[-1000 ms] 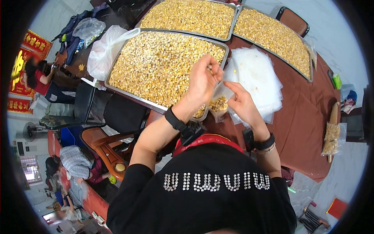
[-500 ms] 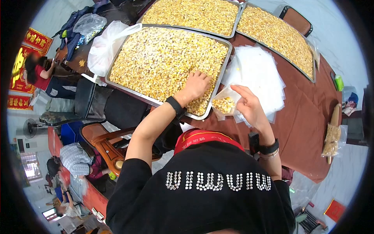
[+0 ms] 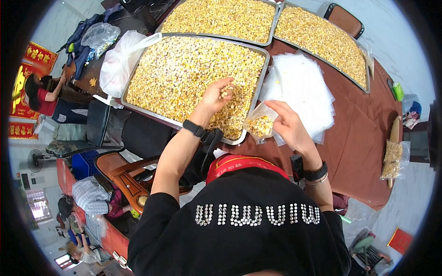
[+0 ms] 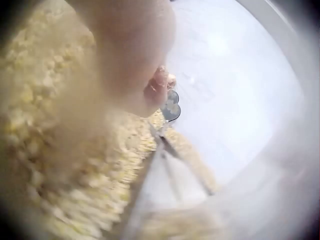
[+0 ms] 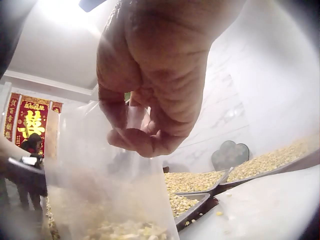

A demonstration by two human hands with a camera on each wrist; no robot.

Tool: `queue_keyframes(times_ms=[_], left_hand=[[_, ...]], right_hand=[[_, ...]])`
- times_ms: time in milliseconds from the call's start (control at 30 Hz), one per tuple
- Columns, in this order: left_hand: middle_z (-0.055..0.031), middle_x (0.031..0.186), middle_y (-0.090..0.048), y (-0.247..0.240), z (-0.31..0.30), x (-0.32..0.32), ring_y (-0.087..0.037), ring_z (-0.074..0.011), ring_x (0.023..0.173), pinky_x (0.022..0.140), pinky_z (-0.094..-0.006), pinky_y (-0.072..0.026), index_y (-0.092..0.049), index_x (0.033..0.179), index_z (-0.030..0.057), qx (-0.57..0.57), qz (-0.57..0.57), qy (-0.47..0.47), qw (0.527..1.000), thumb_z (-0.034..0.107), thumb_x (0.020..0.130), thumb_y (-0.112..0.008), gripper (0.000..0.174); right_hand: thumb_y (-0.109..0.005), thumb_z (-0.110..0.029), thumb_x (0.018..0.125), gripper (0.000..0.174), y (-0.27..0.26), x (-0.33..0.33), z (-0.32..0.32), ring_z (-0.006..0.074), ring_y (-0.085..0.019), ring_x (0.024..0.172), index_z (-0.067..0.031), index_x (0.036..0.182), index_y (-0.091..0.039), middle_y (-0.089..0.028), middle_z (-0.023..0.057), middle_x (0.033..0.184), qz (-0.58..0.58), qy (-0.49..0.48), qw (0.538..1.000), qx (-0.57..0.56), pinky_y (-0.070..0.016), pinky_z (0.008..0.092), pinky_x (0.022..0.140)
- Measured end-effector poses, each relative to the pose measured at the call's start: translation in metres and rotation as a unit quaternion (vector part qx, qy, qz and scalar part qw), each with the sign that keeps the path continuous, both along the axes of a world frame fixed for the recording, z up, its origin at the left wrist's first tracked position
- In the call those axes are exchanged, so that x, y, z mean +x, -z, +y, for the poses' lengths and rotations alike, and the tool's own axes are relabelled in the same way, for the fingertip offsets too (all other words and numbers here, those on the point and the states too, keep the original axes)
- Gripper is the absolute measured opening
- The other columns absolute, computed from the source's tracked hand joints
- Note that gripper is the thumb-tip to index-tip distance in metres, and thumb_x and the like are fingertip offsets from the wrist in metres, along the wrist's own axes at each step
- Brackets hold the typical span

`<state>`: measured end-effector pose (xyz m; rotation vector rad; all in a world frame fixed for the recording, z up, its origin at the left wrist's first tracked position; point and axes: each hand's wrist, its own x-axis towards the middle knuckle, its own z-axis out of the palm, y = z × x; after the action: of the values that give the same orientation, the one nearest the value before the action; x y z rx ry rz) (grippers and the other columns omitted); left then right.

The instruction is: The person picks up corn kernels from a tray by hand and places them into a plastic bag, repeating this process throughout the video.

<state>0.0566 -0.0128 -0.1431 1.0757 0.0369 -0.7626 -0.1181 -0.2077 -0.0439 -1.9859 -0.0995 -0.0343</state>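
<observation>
Curled over the near tray (image 3: 184,69) of yellow and whitish pieces, my left hand (image 3: 215,97) holds some of the pieces in its fingers. In the left wrist view this hand (image 4: 132,60) is blurred above the pieces (image 4: 75,165). My right hand (image 3: 292,126) pinches the top of a clear bag (image 3: 259,125) beside the tray's right edge. The right wrist view shows the right hand's (image 5: 155,80) thumb and fingers on the upper edge of the bag (image 5: 100,180), with yellow pieces at its bottom.
Flat clear bags (image 3: 304,92) lie stacked right of the near tray. Two more filled trays (image 3: 221,18) (image 3: 322,43) stand behind. A knotted white bag (image 3: 120,64) sits at the left, and a filled bag (image 3: 392,158) on the brown tablecloth's (image 3: 354,138) right side.
My left hand went from above the bag down into the tray's pieces, then rose slightly and moved left with some in its fingers. The right hand stays at the bag.
</observation>
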Motion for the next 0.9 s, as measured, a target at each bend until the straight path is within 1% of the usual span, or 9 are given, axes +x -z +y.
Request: queue_keyframes(times_ms=[33, 200, 300, 333, 500, 600, 700, 833, 900], left_hand=[[-0.0034, 0.08, -0.053, -0.013, 0.001, 0.0, -0.044, -0.0111, 0.058, 0.049, -0.0211, -0.0356, -0.055, 0.099, 0.0021, -0.202, 0.16, -0.006, 0.966, 0.014, 0.088, -0.052, 0.017], [-0.0052, 0.08, -0.051, -0.089, -0.018, -0.04, -0.044, -0.0125, 0.064, 0.05, -0.022, -0.0349, -0.053, 0.099, 0.0039, -0.307, 0.153, -0.005, 0.939, 0.016, 0.088, -0.051, 0.017], [-0.005, 0.076, -0.05, -0.107, -0.035, -0.065, -0.047, -0.015, 0.068, 0.053, -0.0255, -0.0392, -0.054, 0.097, 0.0049, -0.278, 0.14, -0.01, 0.95, 0.018, 0.088, -0.051, 0.016], [-0.0052, 0.074, -0.051, -0.111, -0.04, -0.074, -0.05, -0.0171, 0.072, 0.061, -0.0281, -0.0426, -0.054, 0.096, 0.005, -0.251, 0.095, -0.019, 0.963, 0.019, 0.089, -0.05, 0.016], [-0.005, 0.074, -0.053, -0.097, -0.054, -0.095, -0.05, -0.0159, 0.073, 0.07, -0.0253, -0.0411, -0.054, 0.095, 0.0018, -0.251, -0.033, -0.025, 0.967, 0.018, 0.091, -0.049, 0.017], [-0.0012, 0.068, -0.047, -0.099, -0.056, -0.101, -0.046, -0.0098, 0.068, 0.068, -0.024, -0.0395, -0.053, 0.099, -0.0001, -0.107, -0.236, 0.002, 0.966, 0.016, 0.092, -0.048, 0.018], [0.0005, 0.065, -0.042, -0.1, -0.058, -0.097, -0.042, -0.0091, 0.063, 0.063, -0.0243, -0.0389, -0.053, 0.099, 0.0003, -0.124, -0.16, -0.045, 0.978, 0.017, 0.093, -0.048, 0.019], [0.0042, 0.062, -0.036, -0.104, -0.044, -0.063, -0.037, -0.0083, 0.054, 0.05, -0.0224, -0.0351, -0.052, 0.101, 0.0019, -0.2, -0.077, -0.045, 0.976, 0.021, 0.093, -0.048, 0.021], [0.0044, 0.063, -0.04, -0.078, -0.04, -0.033, -0.038, -0.0069, 0.053, 0.048, -0.0209, -0.0335, -0.053, 0.101, 0.0038, -0.165, -0.11, -0.073, 0.978, 0.022, 0.093, -0.048, 0.021]], right_hand=[[-0.044, 0.004, 0.071, 0.049, 0.001, 0.002, 0.001, 0.0147, -0.055, 0.068, 0.0038, 0.12, -0.049, -0.048, 0.0175, 0.12, 0.0, 0.002, 1.0, -0.001, -0.0461, 0.0259, 0.064], [-0.044, 0.003, 0.071, 0.049, -0.007, 0.006, 0.006, 0.0191, -0.057, 0.076, 0.0042, 0.12, -0.049, -0.048, 0.0182, 0.12, 0.051, 0.005, 0.999, 0.017, -0.0465, 0.0282, 0.069], [-0.044, 0.002, 0.071, 0.048, 0.005, 0.009, 0.004, 0.024, -0.056, 0.087, 0.0031, 0.12, -0.049, -0.049, 0.0178, 0.118, -0.009, 0.007, 1.0, -0.014, -0.046, 0.0295, 0.073], [-0.044, 0.002, 0.071, 0.048, 0.003, 0.008, 0.005, 0.024, -0.056, 0.087, 0.0031, 0.12, -0.049, -0.049, 0.0178, 0.118, -0.009, 0.006, 1.0, -0.013, -0.046, 0.0295, 0.073], [-0.046, 0.001, 0.071, 0.045, -0.002, 0.007, 0.005, 0.0271, -0.055, 0.093, 0.0022, 0.116, -0.05, -0.052, 0.0173, 0.108, -0.006, 0.004, 1.0, -0.022, -0.0455, 0.0308, 0.075], [-0.046, 0.002, 0.071, 0.045, 0.004, 0.006, 0.003, 0.0269, -0.056, 0.09, 0.0031, 0.116, -0.05, -0.052, 0.0174, 0.105, 0.011, 0.002, 0.999, -0.041, -0.0456, 0.0306, 0.074], [-0.045, 0.003, 0.071, 0.046, 0.0, 0.006, 0.007, 0.0251, -0.056, 0.084, 0.0039, 0.117, -0.05, -0.052, 0.0182, 0.11, 0.021, 0.001, 1.0, 0.02, -0.0458, 0.0294, 0.072], [-0.044, 0.004, 0.071, 0.048, 0.005, 0.004, 0.005, 0.0225, -0.056, 0.081, 0.0046, 0.118, -0.049, -0.05, 0.0189, 0.116, -0.02, 0.005, 1.0, -0.003, -0.0458, 0.0279, 0.07], [-0.044, 0.005, 0.071, 0.049, -0.002, 0.001, 0.005, 0.02, -0.056, 0.079, 0.0046, 0.12, -0.049, -0.048, 0.0192, 0.121, 0.003, -0.001, 1.0, 0.014, -0.0458, 0.027, 0.069]])
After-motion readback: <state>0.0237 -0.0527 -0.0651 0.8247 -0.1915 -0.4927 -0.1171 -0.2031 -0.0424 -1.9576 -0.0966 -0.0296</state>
